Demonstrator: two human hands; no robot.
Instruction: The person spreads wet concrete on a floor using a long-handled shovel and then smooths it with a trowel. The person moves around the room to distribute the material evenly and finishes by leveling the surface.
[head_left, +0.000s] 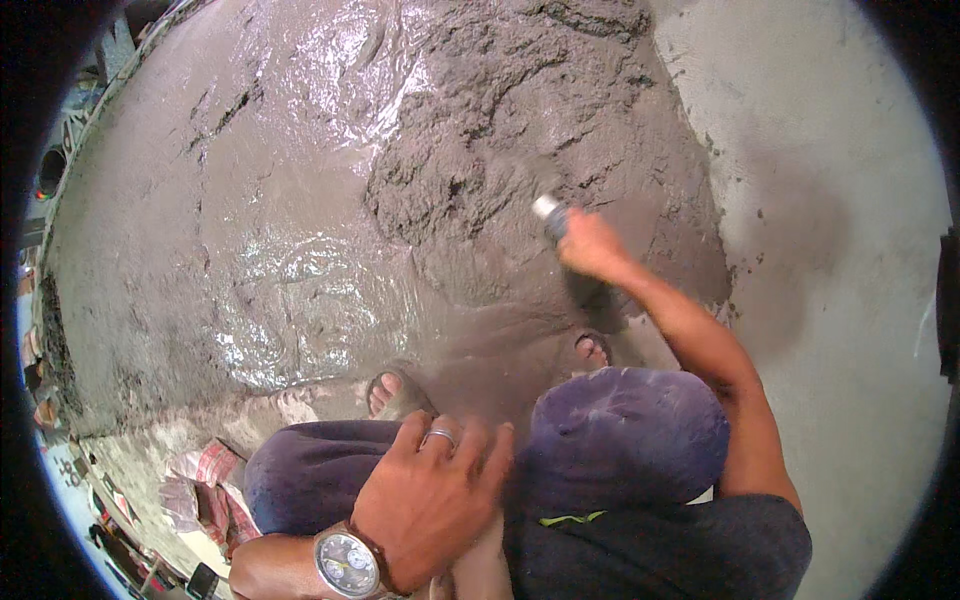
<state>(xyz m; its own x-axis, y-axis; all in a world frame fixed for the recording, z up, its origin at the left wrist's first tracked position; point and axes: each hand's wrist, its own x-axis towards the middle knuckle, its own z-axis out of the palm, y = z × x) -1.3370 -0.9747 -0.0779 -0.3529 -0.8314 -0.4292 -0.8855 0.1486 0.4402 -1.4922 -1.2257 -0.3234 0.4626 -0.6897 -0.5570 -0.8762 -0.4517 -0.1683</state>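
Observation:
My right hand (594, 241) grips the dark handle of a hand tool (549, 208), probably a trowel, with a pale collar. Its working end blurs into the grey mortar and cannot be made out. Wet mortar (465, 172) spreads before me, rough and lumpy near the tool. Glossy, smoother mortar (300, 322) lies to the left. My left hand (435, 487), with a ring and a wristwatch (346, 562), rests loosely over my lap, fingers apart and holding nothing. My knees are bent in dark trousers (630, 435), and both sandalled feet (394, 394) stand at the mortar's near edge.
A smooth grey wall or slab surface (840, 300) borders the mortar on the right. A crumpled red and white sack (214, 487) lies by my left knee. Assorted items, too small to identify, line the far left beyond the slab's edge (60, 322).

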